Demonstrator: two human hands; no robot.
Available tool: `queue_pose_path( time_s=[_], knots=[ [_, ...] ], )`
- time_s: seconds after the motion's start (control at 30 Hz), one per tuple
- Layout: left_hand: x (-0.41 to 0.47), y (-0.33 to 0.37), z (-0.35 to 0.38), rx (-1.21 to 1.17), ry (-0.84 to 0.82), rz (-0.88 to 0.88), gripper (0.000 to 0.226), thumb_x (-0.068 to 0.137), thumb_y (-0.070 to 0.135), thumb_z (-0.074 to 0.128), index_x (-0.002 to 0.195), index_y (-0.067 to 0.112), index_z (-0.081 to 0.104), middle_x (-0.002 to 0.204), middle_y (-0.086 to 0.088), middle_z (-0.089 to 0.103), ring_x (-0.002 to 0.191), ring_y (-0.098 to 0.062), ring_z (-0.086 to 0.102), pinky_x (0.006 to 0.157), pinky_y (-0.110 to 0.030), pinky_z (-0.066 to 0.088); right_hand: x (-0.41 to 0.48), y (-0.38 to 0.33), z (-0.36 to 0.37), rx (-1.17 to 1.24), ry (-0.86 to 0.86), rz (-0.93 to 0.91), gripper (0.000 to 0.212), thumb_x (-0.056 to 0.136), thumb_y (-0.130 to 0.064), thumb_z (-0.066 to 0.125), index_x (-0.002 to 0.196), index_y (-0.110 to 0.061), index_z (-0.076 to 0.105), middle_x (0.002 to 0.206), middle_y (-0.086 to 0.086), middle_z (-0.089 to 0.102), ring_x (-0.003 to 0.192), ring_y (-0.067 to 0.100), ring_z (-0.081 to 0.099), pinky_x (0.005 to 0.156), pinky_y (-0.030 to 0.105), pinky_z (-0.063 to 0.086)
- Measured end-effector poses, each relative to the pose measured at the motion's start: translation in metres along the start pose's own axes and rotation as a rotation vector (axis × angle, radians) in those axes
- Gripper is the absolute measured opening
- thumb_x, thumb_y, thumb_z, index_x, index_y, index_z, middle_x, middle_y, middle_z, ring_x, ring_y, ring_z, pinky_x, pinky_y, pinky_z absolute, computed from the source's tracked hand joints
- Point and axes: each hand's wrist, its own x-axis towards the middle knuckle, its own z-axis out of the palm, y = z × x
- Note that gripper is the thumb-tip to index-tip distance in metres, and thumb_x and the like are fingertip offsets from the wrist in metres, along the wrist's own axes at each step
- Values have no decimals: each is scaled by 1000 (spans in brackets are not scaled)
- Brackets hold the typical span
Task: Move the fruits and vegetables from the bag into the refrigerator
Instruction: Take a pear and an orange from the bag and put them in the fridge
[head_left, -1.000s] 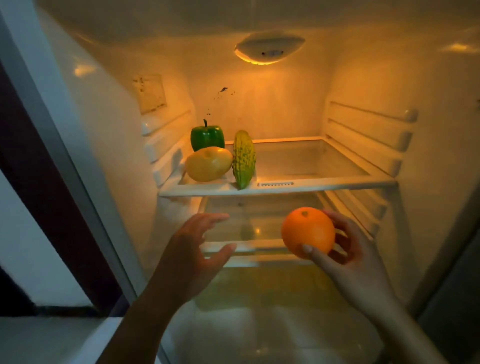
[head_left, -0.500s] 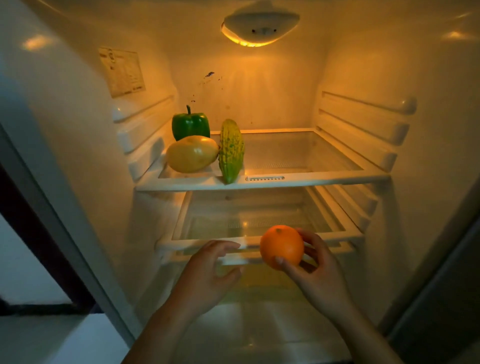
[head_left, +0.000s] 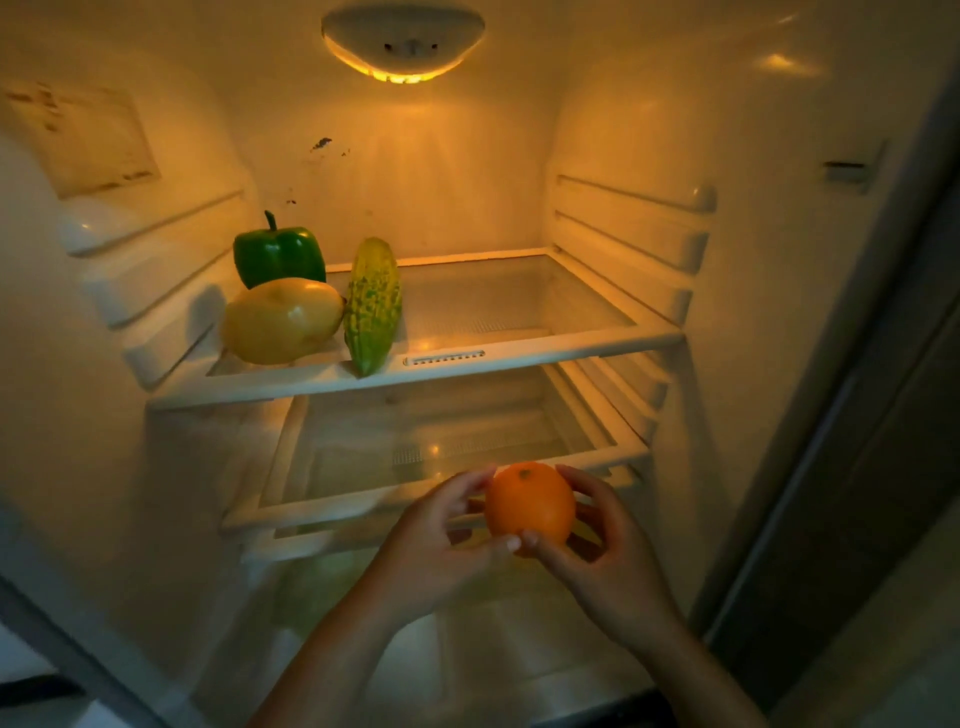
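Observation:
An orange (head_left: 530, 503) is held between both hands in front of the refrigerator's lower glass shelf (head_left: 363, 512). My right hand (head_left: 608, 564) grips it from the right and below. My left hand (head_left: 441, 545) touches it from the left with fingertips and thumb. On the upper glass shelf (head_left: 545, 345), at its left end, stand a green bell pepper (head_left: 278, 251), a yellow mango (head_left: 283, 319) in front of it, and a bitter gourd (head_left: 374, 304) lying lengthwise to their right. The bag is out of view.
The refrigerator interior is lit by a lamp (head_left: 402, 44) on the ceiling. Ribbed shelf rails (head_left: 634, 244) line the right wall and others line the left wall. A dark door edge (head_left: 857, 467) stands at the right. Below the lower shelf lies a drawer cover.
The view moved closer into the refrigerator. My left hand closed in from the left and now touches the orange, which my right hand held alone before.

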Motion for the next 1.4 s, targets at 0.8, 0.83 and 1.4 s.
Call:
queue_pose_path(
  time_s=[0.8, 0.83, 1.4],
  knots=[
    [37, 11, -24, 603, 88, 234, 48, 80, 37, 69, 124, 28, 53, 126, 10, 51, 116, -8, 49, 94, -24, 41, 56, 10, -16, -147, 384, -55, 72, 71, -37, 77, 133, -27, 41, 136, -2, 43, 115, 19, 52, 89, 42, 52],
    [42, 11, -22, 617, 83, 244, 48, 80, 39, 68, 124, 27, 54, 126, 9, 52, 117, -9, 49, 95, -25, 41, 59, 11, -15, -170, 392, -58, 72, 71, -38, 77, 132, -27, 41, 135, -1, 43, 115, 21, 52, 88, 46, 52],
    [67, -14, -2, 874, 74, 317, 61, 86, 62, 22, 117, 27, 60, 122, 9, 57, 112, -11, 51, 88, -26, 42, 72, 27, -15, -291, 461, -88, 75, 69, -34, 79, 133, -24, 41, 134, 2, 43, 113, 23, 55, 88, 47, 51]
  ],
)
